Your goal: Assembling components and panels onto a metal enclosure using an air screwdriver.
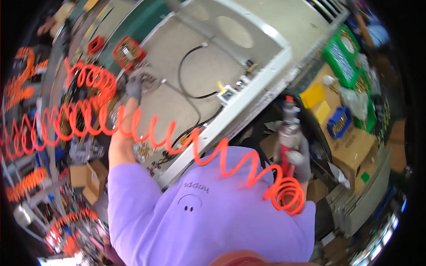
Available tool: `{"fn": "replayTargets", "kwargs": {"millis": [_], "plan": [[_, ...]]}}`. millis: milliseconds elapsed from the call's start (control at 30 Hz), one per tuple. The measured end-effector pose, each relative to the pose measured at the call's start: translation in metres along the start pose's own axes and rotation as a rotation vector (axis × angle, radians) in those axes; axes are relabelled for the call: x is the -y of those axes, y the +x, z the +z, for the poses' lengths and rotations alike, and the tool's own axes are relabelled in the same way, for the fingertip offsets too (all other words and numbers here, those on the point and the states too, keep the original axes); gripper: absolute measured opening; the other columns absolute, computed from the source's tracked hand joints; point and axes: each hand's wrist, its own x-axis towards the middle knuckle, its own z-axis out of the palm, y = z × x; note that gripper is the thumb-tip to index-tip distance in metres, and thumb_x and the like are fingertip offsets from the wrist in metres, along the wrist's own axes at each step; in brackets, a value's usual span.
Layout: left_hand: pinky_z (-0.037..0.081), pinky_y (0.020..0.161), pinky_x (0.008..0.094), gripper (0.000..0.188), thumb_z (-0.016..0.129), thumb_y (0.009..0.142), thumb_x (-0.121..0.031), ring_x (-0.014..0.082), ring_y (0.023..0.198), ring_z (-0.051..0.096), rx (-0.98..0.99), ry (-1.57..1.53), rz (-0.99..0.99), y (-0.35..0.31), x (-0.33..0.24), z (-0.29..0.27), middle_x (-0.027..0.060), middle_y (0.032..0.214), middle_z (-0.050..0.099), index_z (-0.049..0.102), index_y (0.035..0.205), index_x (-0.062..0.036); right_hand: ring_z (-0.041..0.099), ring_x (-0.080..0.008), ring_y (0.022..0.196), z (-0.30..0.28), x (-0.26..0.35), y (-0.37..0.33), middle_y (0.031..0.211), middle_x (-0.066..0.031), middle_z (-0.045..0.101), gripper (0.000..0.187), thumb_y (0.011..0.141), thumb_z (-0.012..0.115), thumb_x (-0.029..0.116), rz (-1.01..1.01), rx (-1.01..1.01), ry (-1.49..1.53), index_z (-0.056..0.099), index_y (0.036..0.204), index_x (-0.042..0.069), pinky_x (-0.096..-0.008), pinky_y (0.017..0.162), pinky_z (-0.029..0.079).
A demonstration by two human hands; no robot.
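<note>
My right hand (301,160), in a grey glove, is wrapped round a pneumatic screwdriver (288,141) with a red grip and silver body, its tip pointing away from me. An orange coiled air hose (204,157) loops from beside that hand across my front and over my left forearm. Stretched far to the left, my gloved left hand (134,87) is at a clear plastic bag of small parts (150,81); blur hides its fingers. The bag lies inside a large pale metal panel (173,71) with a raised white rim. Black cables (181,73) run across the panel to a small white fitting (227,94).
A red bin of screws (128,52) stands beyond my left hand. On the right are green bins (346,55), a blue bin of brass-coloured parts (340,122) and a cardboard box (355,148). More orange coiled hoses (22,91) hang at the far left.
</note>
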Motion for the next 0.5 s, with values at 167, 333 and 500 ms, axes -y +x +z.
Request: {"fn": "replayTargets", "kwargs": {"millis": [167,333,500], "plan": [[0.047,0.075,0.0349,0.024,0.062,0.078,-0.025,0.0302,0.083,0.063,-0.124,0.429,0.002,-0.016,0.009,0.0,0.0167,0.088,0.065,0.066,0.092,-0.0056,0.051,-0.0123,0.047,-0.005,-0.001,-0.003,0.06,-0.0068,0.052,0.079,0.061,0.068,0.039,-0.054,-0.112,0.012,0.04,0.121,-0.006,-0.0213,0.041,0.041],[0.047,0.076,0.0401,0.027,0.058,0.079,-0.029,0.0347,0.087,0.06,-0.003,0.555,0.08,-0.019,-0.006,0.017,0.0173,0.09,0.064,0.065,0.095,-0.0089,0.049,-0.0126,0.045,0.0,0.001,-0.005,0.06,-0.0061,0.051,0.082,0.062,0.068,0.04,-0.034,-0.182,-0.001,0.038,0.123,-0.006,-0.0214,0.04,0.04],[0.045,0.086,0.0415,0.037,0.056,0.08,-0.032,0.0328,0.105,0.055,0.179,0.82,-0.039,-0.005,-0.028,0.04,0.0136,0.12,0.055,0.06,0.111,-0.012,0.049,-0.0127,0.045,-0.001,-0.011,-0.007,0.061,-0.0062,0.052,0.082,0.062,0.068,0.039,-0.064,-0.252,0.025,0.039,0.124,-0.006,-0.022,0.041,0.04]]}}
